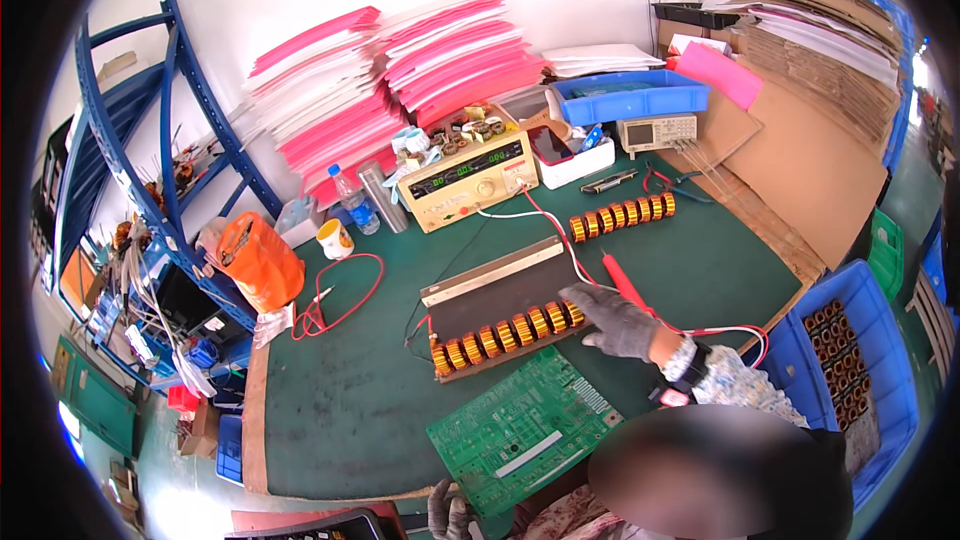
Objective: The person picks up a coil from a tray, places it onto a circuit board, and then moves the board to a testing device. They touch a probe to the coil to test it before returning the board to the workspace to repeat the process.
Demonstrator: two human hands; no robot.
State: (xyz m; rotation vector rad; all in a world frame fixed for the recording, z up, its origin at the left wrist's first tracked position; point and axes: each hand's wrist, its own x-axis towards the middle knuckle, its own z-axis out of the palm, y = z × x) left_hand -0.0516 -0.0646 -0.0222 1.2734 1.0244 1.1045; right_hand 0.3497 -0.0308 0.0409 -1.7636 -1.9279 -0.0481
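Note:
My right hand (617,322), in a grey glove, reaches over the table with fingers stretched toward the right end of a row of copper-wound ring coils (507,334). Its fingertips are at the last coil; whether they touch it is unclear. The row stands along the near edge of a dark board with a pale wooden strip (492,271) at its far side. My left hand (449,513), also gloved, is at the lower edge beside the near corner of a green circuit board (525,422), fingers apart. A red probe (625,286) lies just beyond my right hand.
Behind stand a beige bench meter (470,186), a water bottle (354,202), a yellow-white cup (335,239) and a second coil row (622,217). Red leads (350,289) lie at left. A blue bin with coils (850,370) stands right, a blue rack (170,140) left.

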